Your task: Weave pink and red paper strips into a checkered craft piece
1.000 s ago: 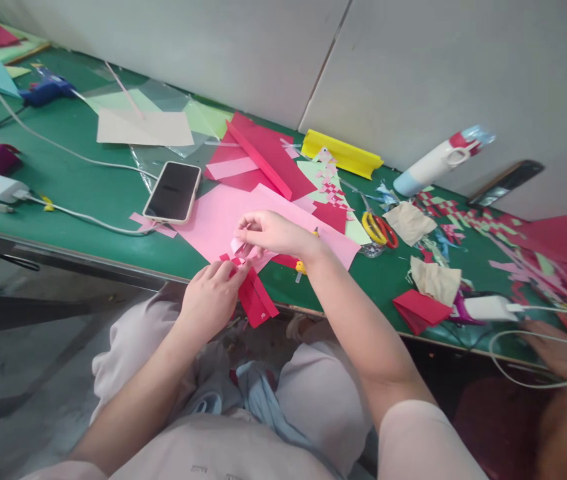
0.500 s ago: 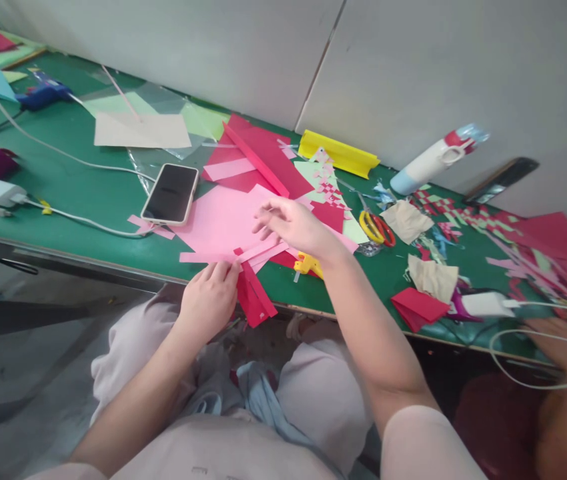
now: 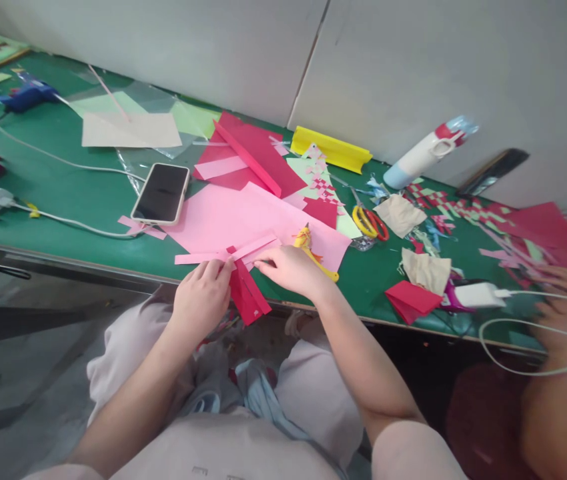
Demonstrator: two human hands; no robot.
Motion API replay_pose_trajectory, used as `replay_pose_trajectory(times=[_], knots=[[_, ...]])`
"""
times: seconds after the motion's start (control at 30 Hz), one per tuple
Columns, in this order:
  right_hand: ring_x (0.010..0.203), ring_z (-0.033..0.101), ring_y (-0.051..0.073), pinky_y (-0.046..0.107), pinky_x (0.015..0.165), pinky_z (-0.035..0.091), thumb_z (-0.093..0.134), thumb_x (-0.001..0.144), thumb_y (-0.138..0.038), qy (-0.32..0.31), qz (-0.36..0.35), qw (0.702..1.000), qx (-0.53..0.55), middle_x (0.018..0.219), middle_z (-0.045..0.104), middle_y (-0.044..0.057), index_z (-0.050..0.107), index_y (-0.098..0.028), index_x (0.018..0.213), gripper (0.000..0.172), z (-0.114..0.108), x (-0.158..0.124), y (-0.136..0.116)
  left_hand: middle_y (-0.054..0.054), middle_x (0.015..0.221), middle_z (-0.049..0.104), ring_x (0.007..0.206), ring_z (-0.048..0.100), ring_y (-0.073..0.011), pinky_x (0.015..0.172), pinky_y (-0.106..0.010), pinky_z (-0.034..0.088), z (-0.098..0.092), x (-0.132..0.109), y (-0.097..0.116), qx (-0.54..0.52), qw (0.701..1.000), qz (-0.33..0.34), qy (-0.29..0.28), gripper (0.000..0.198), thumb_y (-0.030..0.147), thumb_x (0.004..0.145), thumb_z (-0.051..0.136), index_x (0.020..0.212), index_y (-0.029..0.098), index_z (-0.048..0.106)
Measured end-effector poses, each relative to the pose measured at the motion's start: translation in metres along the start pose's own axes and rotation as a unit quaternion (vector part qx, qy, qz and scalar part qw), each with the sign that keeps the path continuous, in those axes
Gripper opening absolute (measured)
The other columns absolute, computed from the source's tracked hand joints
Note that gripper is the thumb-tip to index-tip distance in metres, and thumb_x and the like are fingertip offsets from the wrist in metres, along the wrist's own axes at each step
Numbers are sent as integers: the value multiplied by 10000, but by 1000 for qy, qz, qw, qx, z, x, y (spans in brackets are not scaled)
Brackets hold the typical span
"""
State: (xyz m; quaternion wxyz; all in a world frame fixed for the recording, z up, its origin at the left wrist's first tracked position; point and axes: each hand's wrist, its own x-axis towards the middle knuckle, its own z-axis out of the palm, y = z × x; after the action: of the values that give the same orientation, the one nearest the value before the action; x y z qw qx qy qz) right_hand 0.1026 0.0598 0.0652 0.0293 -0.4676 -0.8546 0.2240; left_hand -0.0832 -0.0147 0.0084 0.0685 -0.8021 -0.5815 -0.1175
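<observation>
My left hand [image 3: 203, 297] is closed at the table's front edge, its fingertips pinching the crossing of red paper strips [image 3: 246, 293] and pink paper strips [image 3: 223, 255]. The red strips hang over the edge. My right hand [image 3: 286, 267] rests just to the right, fingers curled with the tips on the ends of the pink strips. Both hands lie on the near edge of a large pink paper sheet [image 3: 243, 217]. A small yellow glue gun [image 3: 311, 245] lies just behind my right hand.
On the green table [image 3: 63, 183]: a phone [image 3: 160, 193], white cables and chargers, red paper sheets [image 3: 253, 157], a yellow folded card [image 3: 328, 150], scissors [image 3: 371, 223], a white bottle [image 3: 423, 157], a folded red piece [image 3: 411, 300]. Another person's hands [image 3: 563, 313] work at the right.
My right hand let go of a curled pink strip, lifted open over the pink sheet, then came down beside my left hand. The pink strips now lie flat across the red ones.
</observation>
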Motion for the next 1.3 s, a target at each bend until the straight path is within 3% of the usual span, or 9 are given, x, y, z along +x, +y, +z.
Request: replay_pose_trajectory(times=[0.2, 0.4, 0.57, 0.77, 0.93, 1.17, 1.3], knots=[[942, 666, 206, 283, 795, 443, 463, 911, -182, -3, 9, 1000, 5, 1013, 747, 65, 713, -217, 1087, 307, 12, 3, -6, -128, 1041, 633, 932, 596, -251, 745, -359, 520, 0, -1, 0, -7, 1000, 1, -2, 448, 138, 870, 445, 1309, 89, 522], [944, 683, 230, 307, 775, 467, 433, 922, -200, 19, 12, 1000, 19, 1075, 742, 76, 631, -225, 1264, 395, 20, 3, -5, -128, 1039, 635, 916, 594, -254, 742, -369, 527, 0, -1, -1, -10, 1000, 4, 2, 433, 140, 864, 452, 1284, 95, 547], [959, 684, 206, 294, 804, 475, 417, 939, -197, 19, -14, 998, 65, 1070, 745, 59, 684, -224, 1157, 346, 19, 8, -8, -114, 1036, 643, 893, 594, -245, 724, -353, 517, 0, -2, 0, -6, 1000, 2, 7, 437, 145, 868, 457, 1293, 118, 555], [1229, 583, 191, 324, 1019, 449, 417, 909, -138, -4, -38, 991, 130, 1307, 637, 40, 630, -211, 1273, 428, 13, 15, -15, -100, 1018, 651, 877, 603, -258, 721, -358, 504, 1, -2, 1, 3, 1000, 6, 4, 414, 178, 878, 480, 1274, 219, 592], [1254, 564, 213, 372, 1053, 441, 422, 896, -124, -37, -31, 990, 136, 1318, 626, 43, 623, -206, 1287, 447, 10, 19, -21, -137, 1010, 639, 886, 599, -276, 766, -378, 496, 0, 1, 4, 25, 1000, 0, -15, 406, 189, 875, 472, 1259, 154, 597], [1189, 606, 211, 358, 1006, 456, 428, 910, -153, 24, -22, 994, 107, 1274, 661, 51, 648, -206, 1249, 409, -5, 11, -12, -127, 1029, 629, 914, 587, -272, 760, -371, 492, 0, 2, 6, 20, 1000, -6, -4, 479, 184, 888, 440, 1354, 97, 507], [943, 686, 199, 312, 833, 489, 449, 910, -190, 93, 54, 994, 23, 1060, 744, 48, 699, -209, 1141, 342, -24, -15, 11, -127, 1031, 634, 905, 593, -260, 740, -364, 491, 1, 1, 4, 7, 1000, -10, 3, 459, 173, 890, 429, 1331, 90, 523]])
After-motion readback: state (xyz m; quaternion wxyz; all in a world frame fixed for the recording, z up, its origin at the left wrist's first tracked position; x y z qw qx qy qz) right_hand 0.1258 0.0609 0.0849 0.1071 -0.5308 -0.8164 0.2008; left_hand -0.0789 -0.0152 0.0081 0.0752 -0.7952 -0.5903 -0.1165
